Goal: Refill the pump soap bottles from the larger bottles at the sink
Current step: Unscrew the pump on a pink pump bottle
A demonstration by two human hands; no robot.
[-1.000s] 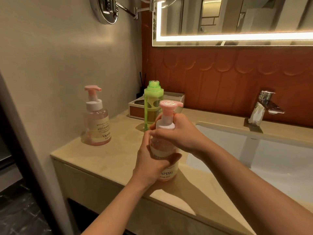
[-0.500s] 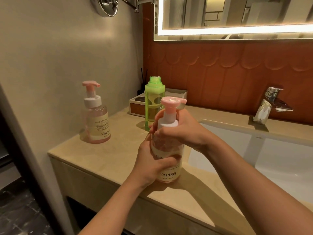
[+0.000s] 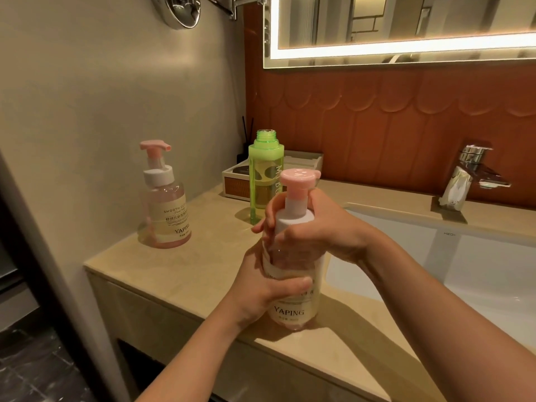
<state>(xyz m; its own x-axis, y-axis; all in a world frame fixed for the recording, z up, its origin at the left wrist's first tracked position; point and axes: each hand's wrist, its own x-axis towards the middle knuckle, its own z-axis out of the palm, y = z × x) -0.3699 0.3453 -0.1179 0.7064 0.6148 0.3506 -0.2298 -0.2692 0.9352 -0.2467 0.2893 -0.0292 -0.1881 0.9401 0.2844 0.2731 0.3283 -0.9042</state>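
Pump bottle [image 3: 294, 310] stands upright, nozzle pointing right, both hands gripping.

Against the earlier frames, I note the right hand [image 3: 316, 230] now sits lower on the white collar of the near pump bottle [image 3: 293, 285], its fingers wrapped round the collar so that more of the pink pump head [image 3: 298, 179] stands clear above them. The left hand [image 3: 261, 294] grips the bottle body with its thumb now lying across the label above the brand name, where a second ago it was tucked lower and closer.
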